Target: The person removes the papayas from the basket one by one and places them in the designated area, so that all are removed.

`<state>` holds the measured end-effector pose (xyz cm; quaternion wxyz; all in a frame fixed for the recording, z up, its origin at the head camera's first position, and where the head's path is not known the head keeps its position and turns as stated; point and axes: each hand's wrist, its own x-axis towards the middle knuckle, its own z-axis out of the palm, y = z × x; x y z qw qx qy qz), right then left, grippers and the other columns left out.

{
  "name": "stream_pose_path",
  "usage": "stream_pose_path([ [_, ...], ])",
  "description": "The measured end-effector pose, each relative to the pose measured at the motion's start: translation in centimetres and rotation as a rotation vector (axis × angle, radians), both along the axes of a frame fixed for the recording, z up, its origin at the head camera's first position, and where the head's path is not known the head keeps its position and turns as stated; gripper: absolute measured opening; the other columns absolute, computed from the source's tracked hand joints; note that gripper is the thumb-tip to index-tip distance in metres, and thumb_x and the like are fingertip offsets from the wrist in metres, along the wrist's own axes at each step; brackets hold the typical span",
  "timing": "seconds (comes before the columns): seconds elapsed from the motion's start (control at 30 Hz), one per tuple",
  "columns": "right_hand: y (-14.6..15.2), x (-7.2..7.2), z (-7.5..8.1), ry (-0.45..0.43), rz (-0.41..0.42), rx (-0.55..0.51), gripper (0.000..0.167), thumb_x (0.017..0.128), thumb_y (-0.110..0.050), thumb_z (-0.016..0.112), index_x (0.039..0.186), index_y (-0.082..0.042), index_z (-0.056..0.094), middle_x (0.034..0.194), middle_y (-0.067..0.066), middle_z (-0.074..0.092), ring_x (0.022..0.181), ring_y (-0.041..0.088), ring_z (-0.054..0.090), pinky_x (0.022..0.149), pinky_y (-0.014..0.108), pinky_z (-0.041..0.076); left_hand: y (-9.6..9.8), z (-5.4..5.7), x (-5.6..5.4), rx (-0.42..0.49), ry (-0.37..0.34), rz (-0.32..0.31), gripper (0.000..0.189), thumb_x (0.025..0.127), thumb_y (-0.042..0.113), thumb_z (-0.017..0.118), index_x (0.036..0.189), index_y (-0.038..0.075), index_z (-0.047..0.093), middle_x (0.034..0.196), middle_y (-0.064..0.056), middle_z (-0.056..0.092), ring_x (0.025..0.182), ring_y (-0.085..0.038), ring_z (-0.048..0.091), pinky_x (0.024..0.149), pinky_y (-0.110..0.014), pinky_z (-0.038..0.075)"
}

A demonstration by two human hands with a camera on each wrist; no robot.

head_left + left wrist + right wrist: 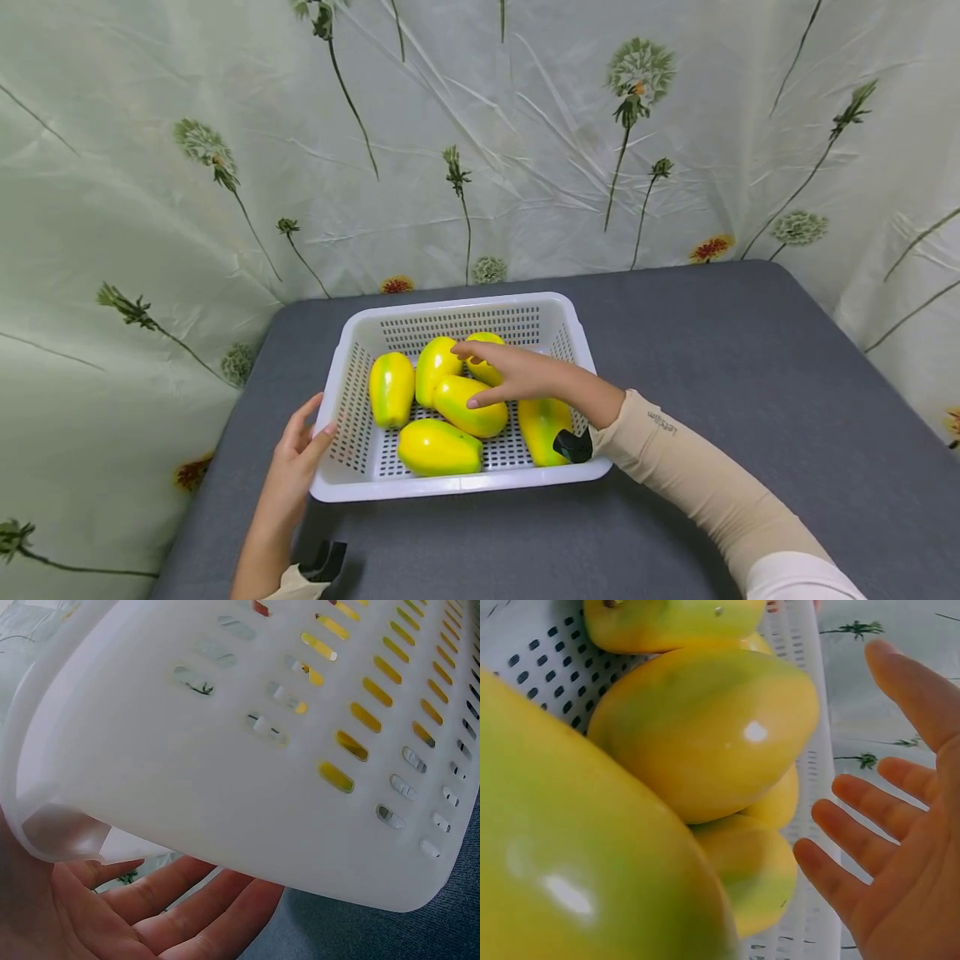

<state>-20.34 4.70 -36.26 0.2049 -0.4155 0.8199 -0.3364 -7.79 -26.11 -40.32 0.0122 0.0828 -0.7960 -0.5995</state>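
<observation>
A white plastic basket (465,484) with slotted walls holds several yellow papayas with green streaks. One papaya (392,390) stands at the left, another (440,447) lies near the front wall, and one (542,429) lies at the right, partly under my right wrist. My left hand (288,467) holds the basket's left rim, thumb over it and fingers outside; the left wrist view hides the thumb behind the basket wall (187,765). Over the middle papaya (465,407) hovers my right hand (517,372), fingers spread and holding nothing. In the right wrist view a gap separates the fingers from the papayas (712,735).
The basket stands on a grey cloth-covered table (697,358), tilted slightly in the head view. Behind the table hangs a pale curtain (540,167) printed with dandelions. Dark straps (573,446) sit at both wrists.
</observation>
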Motion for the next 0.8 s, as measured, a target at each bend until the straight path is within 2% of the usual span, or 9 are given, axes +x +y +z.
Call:
stream_pose_path([
  [0.3, -0.5, 0.0, -0.9, -0.074, 0.01, 0.05, 0.073, 0.079, -0.039, 0.067, 0.138, -0.015, 0.029, 0.135, 0.003, 0.039, 0.12, 0.022, 0.039, 0.098, 0.036, 0.031, 0.0, -0.2, 0.0, 0.009, 0.012, 0.008, 0.055, 0.094, 0.024, 0.048, 0.141, 0.013, 0.022, 0.124, -0.024, 0.043, 0.081, -0.009, 0.058, 0.061, -0.036, 0.052],
  [0.57, -0.7, -0.1, -1.7, -0.058, 0.047, 0.122, 0.071, 0.079, -0.028, 0.069, 0.137, -0.012, 0.031, 0.135, 0.001, 0.038, 0.116, 0.013, 0.038, 0.099, 0.029, 0.028, 0.2, -0.1, 0.1, -0.003, 0.027, 0.003, 0.055, 0.094, 0.023, 0.047, 0.142, 0.013, 0.021, 0.124, -0.025, 0.043, 0.082, -0.008, 0.058, 0.061, -0.038, 0.052],
  [0.8, -0.7, -0.1, -1.9, -0.064, 0.057, 0.157, 0.07, 0.079, -0.019, 0.07, 0.137, -0.013, 0.031, 0.134, 0.0, 0.039, 0.115, 0.011, 0.038, 0.1, 0.028, 0.027, 0.2, -0.1, 0.1, 0.0, 0.017, -0.001, 0.056, 0.095, 0.022, 0.046, 0.143, 0.015, 0.019, 0.127, -0.024, 0.041, 0.083, -0.008, 0.058, 0.061, -0.038, 0.052],
])
